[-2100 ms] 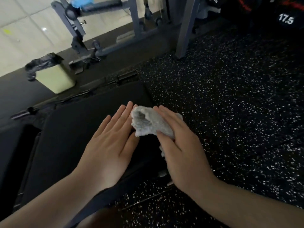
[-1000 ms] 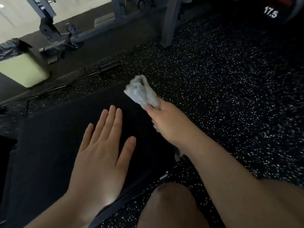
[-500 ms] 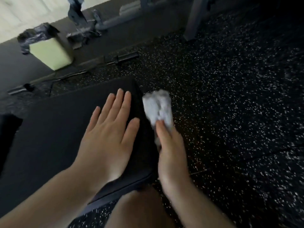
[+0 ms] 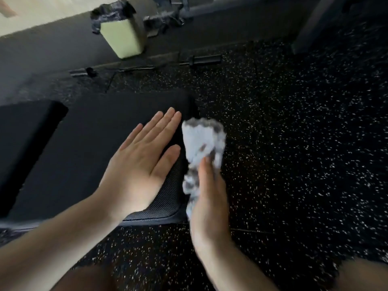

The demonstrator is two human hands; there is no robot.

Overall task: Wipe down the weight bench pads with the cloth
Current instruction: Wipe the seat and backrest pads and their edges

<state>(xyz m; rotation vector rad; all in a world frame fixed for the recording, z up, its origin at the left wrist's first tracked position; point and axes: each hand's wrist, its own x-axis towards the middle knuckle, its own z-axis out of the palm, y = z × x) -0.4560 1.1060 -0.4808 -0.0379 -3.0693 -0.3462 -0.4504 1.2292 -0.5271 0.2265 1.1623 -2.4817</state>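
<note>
Speckled gym floor [image 4: 294,143]; left hand [image 4: 138,164] flat on bench pad [image 4: 84,143], right hand [image 4: 207,198] gripped cloth [image 4: 201,141] against pad's side edge; progress unclear.

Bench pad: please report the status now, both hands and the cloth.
Left hand flat on bench pad, open. Right hand holds cloth against pad's right side edge. Nothing in the way.

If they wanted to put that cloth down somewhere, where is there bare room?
Bare patches: the bench pad between the left hand and the pad's gap, and the speckled floor beyond the right hand. Crowded: the pad's right edge, where both hands and cloth meet.
</note>
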